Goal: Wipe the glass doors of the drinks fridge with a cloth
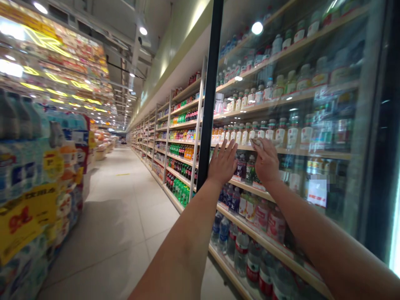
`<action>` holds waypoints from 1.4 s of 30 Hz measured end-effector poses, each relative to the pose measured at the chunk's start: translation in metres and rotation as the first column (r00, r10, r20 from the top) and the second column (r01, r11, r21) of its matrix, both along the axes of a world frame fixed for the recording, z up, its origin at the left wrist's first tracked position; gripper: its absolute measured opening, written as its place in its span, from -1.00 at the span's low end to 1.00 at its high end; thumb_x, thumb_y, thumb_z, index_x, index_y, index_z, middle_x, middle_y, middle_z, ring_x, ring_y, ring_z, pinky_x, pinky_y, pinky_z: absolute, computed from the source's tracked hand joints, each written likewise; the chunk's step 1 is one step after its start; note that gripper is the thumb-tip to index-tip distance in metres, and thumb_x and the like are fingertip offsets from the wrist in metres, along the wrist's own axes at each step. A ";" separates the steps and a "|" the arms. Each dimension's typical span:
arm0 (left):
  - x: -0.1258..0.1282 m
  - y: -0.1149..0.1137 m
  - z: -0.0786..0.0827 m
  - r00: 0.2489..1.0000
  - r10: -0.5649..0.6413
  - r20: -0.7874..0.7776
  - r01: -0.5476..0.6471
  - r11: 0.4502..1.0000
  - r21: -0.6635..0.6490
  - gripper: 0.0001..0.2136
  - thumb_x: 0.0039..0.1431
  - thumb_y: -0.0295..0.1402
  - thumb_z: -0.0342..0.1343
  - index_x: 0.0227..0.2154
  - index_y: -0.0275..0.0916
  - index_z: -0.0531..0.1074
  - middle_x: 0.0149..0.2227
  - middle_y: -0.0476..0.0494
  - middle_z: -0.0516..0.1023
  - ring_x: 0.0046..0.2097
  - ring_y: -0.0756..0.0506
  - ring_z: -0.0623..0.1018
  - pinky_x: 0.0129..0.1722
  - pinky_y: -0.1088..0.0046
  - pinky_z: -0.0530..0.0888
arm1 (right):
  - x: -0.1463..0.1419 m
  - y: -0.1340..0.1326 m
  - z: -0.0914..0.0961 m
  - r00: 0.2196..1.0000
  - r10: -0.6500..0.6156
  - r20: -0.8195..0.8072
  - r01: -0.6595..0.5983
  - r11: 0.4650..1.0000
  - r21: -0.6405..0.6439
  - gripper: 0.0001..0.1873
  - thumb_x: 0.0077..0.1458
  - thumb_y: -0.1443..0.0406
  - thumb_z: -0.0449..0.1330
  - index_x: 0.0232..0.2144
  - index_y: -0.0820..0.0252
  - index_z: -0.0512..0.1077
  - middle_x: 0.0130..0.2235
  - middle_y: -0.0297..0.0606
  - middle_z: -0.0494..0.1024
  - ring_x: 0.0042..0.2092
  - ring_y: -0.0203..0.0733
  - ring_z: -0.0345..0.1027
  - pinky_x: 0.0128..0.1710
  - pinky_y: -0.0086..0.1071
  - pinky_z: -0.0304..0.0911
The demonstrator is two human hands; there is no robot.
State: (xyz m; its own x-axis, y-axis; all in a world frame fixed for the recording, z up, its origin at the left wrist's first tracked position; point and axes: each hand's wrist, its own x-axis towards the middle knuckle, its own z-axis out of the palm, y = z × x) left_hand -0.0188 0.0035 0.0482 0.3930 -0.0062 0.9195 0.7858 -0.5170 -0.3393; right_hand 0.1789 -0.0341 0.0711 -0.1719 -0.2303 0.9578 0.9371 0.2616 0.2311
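Note:
A glass door (pixel 293 166) with a dark frame (pixel 212 83) fills the right half of the view. My left hand (pixel 222 163) lies flat against the glass near that frame, fingers spread and holding nothing. To its right, my right hand (pixel 267 162) is closed and presses toward the same pane. From its fingers pokes a small pale, crumpled cloth (pixel 256 142), mostly hidden by the hand. Behind the glass, white-labelled bottles (pixel 250 132) line the shelves, with larger clear bottles (pixel 242 248) at the bottom.
Open shelves of soft drinks (pixel 181 154) run along the wall into the distance. A tiled aisle floor (pixel 125 208) lies to the left. Beyond it rise stacked packs of bottles (pixel 21 158) with a yellow price sign (pixel 28 221). A bright light strip (pixel 395 216) shows at the right edge.

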 end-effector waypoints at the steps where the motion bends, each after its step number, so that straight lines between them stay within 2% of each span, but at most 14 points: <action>1: 0.000 0.000 0.000 1.000 0.001 -0.002 -0.001 1.000 -0.001 -0.44 0.45 -0.23 -0.12 0.42 -0.31 0.03 0.47 -0.16 0.01 0.49 -0.24 -0.08 0.45 0.03 0.03 | 0.002 -0.002 -0.003 1.000 -0.009 0.028 0.009 1.000 -0.021 -0.55 0.31 0.44 -0.05 0.02 0.09 0.57 0.16 -0.15 0.53 0.29 -0.07 0.28 0.32 0.04 0.24; 5: 0.000 0.000 0.000 1.000 0.010 -0.004 -0.010 1.000 0.003 -0.44 0.45 -0.23 -0.12 0.42 -0.33 0.03 0.47 -0.17 0.01 0.49 -0.26 -0.07 0.45 0.04 0.01 | 0.018 -0.009 -0.007 0.991 -0.031 0.128 0.042 0.996 -0.085 -0.53 0.28 0.46 -0.04 0.02 0.09 0.57 0.16 -0.17 0.53 0.29 -0.07 0.29 0.32 0.01 0.25; 11: 0.001 0.002 0.000 1.000 0.011 -0.004 -0.011 1.000 0.001 -0.44 0.45 -0.23 -0.12 0.41 -0.33 0.05 0.47 -0.17 -0.01 0.49 -0.26 -0.06 0.45 0.04 0.01 | 0.030 -0.014 -0.020 0.998 -0.068 0.004 0.068 0.997 0.039 -0.58 0.30 0.41 -0.01 0.00 0.08 0.59 0.12 -0.16 0.57 0.23 -0.06 0.34 0.27 -0.02 0.28; 16: 0.001 0.003 0.000 1.000 0.001 0.005 -0.001 1.000 0.003 -0.45 0.46 -0.23 -0.12 0.41 -0.33 0.06 0.47 -0.17 0.02 0.48 -0.27 -0.02 0.45 0.03 0.03 | 0.052 -0.025 -0.020 0.971 -0.189 0.144 0.195 0.980 -0.032 -0.60 0.27 0.41 0.03 -0.05 0.08 0.62 0.10 -0.22 0.59 0.12 -0.09 0.41 0.20 -0.12 0.32; 19: 0.001 0.002 0.001 1.000 0.000 0.007 0.000 1.000 -0.009 -0.45 0.46 -0.23 -0.11 0.41 -0.32 0.06 0.46 -0.17 0.04 0.48 -0.26 -0.02 0.45 0.03 0.03 | 0.063 -0.030 -0.022 0.972 -0.233 0.029 0.233 0.972 0.007 -0.63 0.28 0.38 0.04 -0.09 0.13 0.63 0.09 -0.19 0.60 0.10 -0.04 0.40 0.17 -0.10 0.31; 22: 0.001 -0.001 0.001 1.000 0.008 0.001 -0.008 1.000 -0.016 -0.45 0.46 -0.22 -0.12 0.42 -0.32 0.04 0.46 -0.18 0.03 0.48 -0.25 -0.05 0.45 0.04 0.02 | 0.067 -0.030 -0.031 0.967 -0.236 -0.098 0.238 0.971 0.006 -0.64 0.29 0.36 0.04 -0.09 0.14 0.63 0.10 -0.14 0.59 0.13 -0.01 0.37 0.18 -0.08 0.28; 28: 0.000 -0.001 0.000 0.999 0.032 0.002 -0.032 0.999 0.001 -0.46 0.47 -0.22 -0.15 0.41 -0.32 0.05 0.47 -0.15 0.01 0.48 -0.25 -0.03 0.45 0.06 0.02 | 0.087 -0.035 -0.037 0.971 -0.235 -0.039 0.232 0.970 -0.069 -0.65 0.28 0.36 0.05 -0.08 0.13 0.63 0.10 -0.15 0.59 0.12 -0.03 0.36 0.18 -0.10 0.25; 30: 0.000 -0.002 0.000 0.999 0.033 0.002 -0.033 0.999 0.001 -0.45 0.46 -0.22 -0.14 0.41 -0.32 0.05 0.47 -0.15 0.02 0.48 -0.24 -0.03 0.46 0.07 0.01 | 0.092 -0.036 -0.041 0.965 -0.243 -0.095 0.241 0.970 -0.034 -0.65 0.29 0.35 0.04 -0.08 0.16 0.62 0.10 -0.14 0.58 0.12 -0.03 0.37 0.18 -0.10 0.25; 33: -0.001 -0.004 0.000 0.999 0.032 -0.003 -0.032 0.999 -0.010 -0.45 0.46 -0.22 -0.12 0.42 -0.30 0.05 0.46 -0.14 0.03 0.48 -0.23 -0.04 0.46 0.06 0.02 | 0.095 -0.036 -0.058 0.945 -0.252 -0.210 0.264 0.964 0.031 -0.64 0.30 0.33 0.03 -0.06 0.23 0.61 0.13 -0.06 0.55 0.12 0.01 0.38 0.15 -0.06 0.24; 35: -0.001 -0.006 0.000 1.000 0.032 0.000 -0.032 0.999 -0.016 -0.45 0.46 -0.23 -0.12 0.41 -0.30 0.06 0.46 -0.12 0.03 0.48 -0.23 -0.04 0.45 0.06 0.02 | 0.099 -0.037 -0.066 0.934 -0.268 -0.238 0.279 0.960 0.016 -0.64 0.30 0.32 0.03 -0.06 0.23 0.60 0.12 -0.03 0.55 0.09 0.01 0.39 0.13 -0.05 0.23; 38: -0.001 -0.007 0.000 0.999 0.032 0.002 -0.032 0.999 -0.021 -0.46 0.47 -0.23 -0.15 0.41 -0.30 0.07 0.47 -0.11 0.01 0.48 -0.23 -0.02 0.45 0.06 0.04 | 0.118 -0.041 -0.058 0.920 -0.309 -0.240 0.307 0.951 -0.048 -0.66 0.25 0.30 0.06 -0.14 0.20 0.63 0.03 0.00 0.61 -0.04 -0.02 0.42 0.04 -0.12 0.24; 42: 0.000 -0.004 0.000 0.999 0.033 0.000 -0.033 0.999 -0.011 -0.46 0.48 -0.23 -0.17 0.41 -0.32 0.06 0.47 -0.13 0.00 0.48 -0.24 -0.02 0.45 0.06 0.04 | 0.151 -0.046 -0.022 0.888 -0.339 -0.310 0.320 0.941 -0.113 -0.65 0.17 0.27 0.08 -0.19 0.24 0.64 0.00 0.07 0.61 -0.12 -0.04 0.41 0.00 -0.12 0.17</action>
State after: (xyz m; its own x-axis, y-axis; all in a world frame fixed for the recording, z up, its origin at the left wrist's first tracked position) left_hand -0.0192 -0.0007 0.0477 0.3925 0.0169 0.9196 0.8028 -0.4942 -0.3336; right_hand 0.3297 -0.0805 0.0489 0.0897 -0.1576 0.9834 0.9922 -0.0718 -0.1020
